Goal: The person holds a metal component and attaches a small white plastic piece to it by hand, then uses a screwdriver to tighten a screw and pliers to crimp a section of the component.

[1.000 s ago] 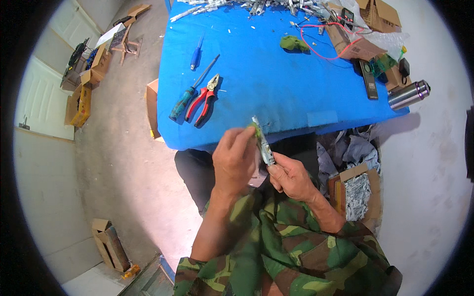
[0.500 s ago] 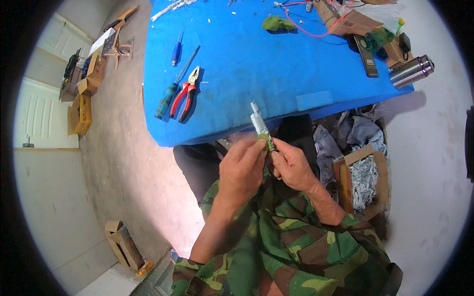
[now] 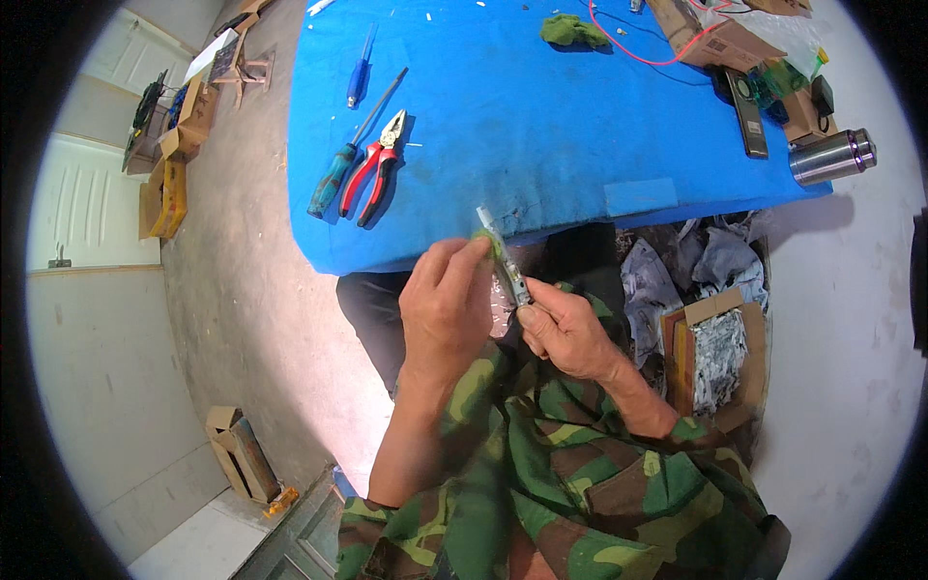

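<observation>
- Right grip (image 3: 570,332): thumb and fingers pinching the lower end of a slim silvery metal strip (image 3: 514,275).
- Left grip (image 3: 447,300): fingertips together on a small green cloth (image 3: 483,234), pressed against the strip near its far end. Exact finger contact behind the cloth: cannot tell.
- Strip sits between the two grips, tilted, far end leaning left. Its tip overlaps the near edge of the worktop (image 3: 503,106) in view; can't tell if it touches.
- Worktop is blue-covered, ahead of both grips.
- Pliers (image 3: 360,180), red and black handles: ahead and slightly left of left grip, lying flat.
- Teal screwdriver (image 3: 333,179): just left of the pliers, shaft pointing away from left grip.
- Blue screwdriver (image 3: 358,82): farther out from left grip, past the pliers.
- Green rag (image 3: 574,31), crumpled: well ahead of right grip, near a red wire (image 3: 657,64).
- Steel flask (image 3: 831,158): on its side, far right and ahead of right grip.
- Cardboard box (image 3: 714,303) holding silvery pieces: right of right grip, below worktop level.
</observation>
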Available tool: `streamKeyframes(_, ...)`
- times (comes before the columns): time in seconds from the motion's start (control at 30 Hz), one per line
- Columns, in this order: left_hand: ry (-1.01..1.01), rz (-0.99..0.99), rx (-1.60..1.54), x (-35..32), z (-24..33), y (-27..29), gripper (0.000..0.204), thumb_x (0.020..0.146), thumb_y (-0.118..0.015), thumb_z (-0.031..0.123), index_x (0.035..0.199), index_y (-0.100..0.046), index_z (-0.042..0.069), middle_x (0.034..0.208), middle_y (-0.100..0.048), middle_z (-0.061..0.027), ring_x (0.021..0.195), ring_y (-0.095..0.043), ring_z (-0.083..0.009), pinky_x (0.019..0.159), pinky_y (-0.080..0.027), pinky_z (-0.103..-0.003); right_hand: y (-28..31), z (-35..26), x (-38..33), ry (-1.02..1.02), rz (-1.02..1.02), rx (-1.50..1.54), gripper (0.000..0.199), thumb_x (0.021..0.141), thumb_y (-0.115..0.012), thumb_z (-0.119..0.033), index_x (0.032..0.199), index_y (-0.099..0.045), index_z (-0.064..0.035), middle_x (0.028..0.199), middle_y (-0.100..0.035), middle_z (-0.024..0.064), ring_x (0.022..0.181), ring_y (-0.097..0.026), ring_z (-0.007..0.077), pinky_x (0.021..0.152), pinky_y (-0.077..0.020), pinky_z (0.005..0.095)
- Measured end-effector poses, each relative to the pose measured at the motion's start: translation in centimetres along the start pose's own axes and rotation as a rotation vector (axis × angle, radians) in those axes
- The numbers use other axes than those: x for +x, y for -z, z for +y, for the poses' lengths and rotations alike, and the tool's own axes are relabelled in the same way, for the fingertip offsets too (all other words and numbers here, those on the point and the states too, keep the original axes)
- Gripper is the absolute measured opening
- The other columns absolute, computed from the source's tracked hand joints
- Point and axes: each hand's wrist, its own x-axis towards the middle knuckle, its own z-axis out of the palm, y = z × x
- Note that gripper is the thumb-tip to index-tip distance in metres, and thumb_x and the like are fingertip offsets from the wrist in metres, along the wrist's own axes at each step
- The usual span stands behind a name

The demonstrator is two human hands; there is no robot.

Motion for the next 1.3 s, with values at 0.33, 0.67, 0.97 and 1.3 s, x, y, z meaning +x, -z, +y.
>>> streamKeyframes(0.33, -0.051, -0.056, -0.044, -0.9, 0.8, -0.3, 0.025, 0.086, -0.075, -0.005, 0.110, -0.073, -0.001, 0.104, -0.072, -0.0168, 0.090, -0.072, -0.0337, 0.078, -0.058, -0.038, 0.3, 0.4, -0.2, 0.032, 0.056, -0.089, 0.028, 0.107, -0.051, -0.011, 0.130, -0.061, 0.0013, 0.076, -0.055, -0.0022, 0.067, -0.051, 0.0055, 0.057, -0.0432, 0.0268)
streamKeyframes(0.67, -0.058, -0.118, -0.079, -2.6, 3.0, -0.5, 0.028, 0.085, -0.076, -0.003, 0.113, -0.072, 0.001, 0.106, -0.072, -0.0160, 0.095, -0.072, -0.0344, 0.081, -0.059, -0.040, 1.6, 1.2, 0.1, 0.167, 0.083, -0.144, 0.038, 0.108, -0.052, -0.011, 0.143, -0.058, 0.0001, 0.080, -0.059, -0.0016, 0.067, -0.053, 0.0060, 0.058, -0.0458, 0.0266)
streamKeyframes(0.97, -0.024, -0.023, -0.003, -0.8, 1.2, -0.2, 0.024, 0.086, -0.075, -0.004, 0.110, -0.073, 0.000, 0.104, -0.072, -0.0167, 0.089, -0.073, -0.0335, 0.078, -0.058, -0.038, 0.7, 1.2, -0.2, 0.031, 0.016, -0.071, 0.044, 0.111, -0.054, -0.023, 0.147, -0.052, 0.0027, 0.079, -0.056, -0.0029, 0.062, -0.050, 0.0045, 0.056, -0.0432, 0.0219)
streamKeyframes(1.3, -0.002, -0.032, 0.009, -0.6, 0.3, -0.3, 0.023, 0.087, -0.074, -0.003, 0.110, -0.073, 0.000, 0.105, -0.072, -0.0167, 0.088, -0.073, -0.0332, 0.077, -0.058, -0.039, 0.4, 1.2, -0.6, 0.042, 0.007, -0.074, 0.035, 0.110, -0.053, -0.018, 0.138, -0.056, 0.0036, 0.074, -0.053, -0.0032, 0.062, -0.049, 0.0052, 0.055, -0.0412, 0.0242)
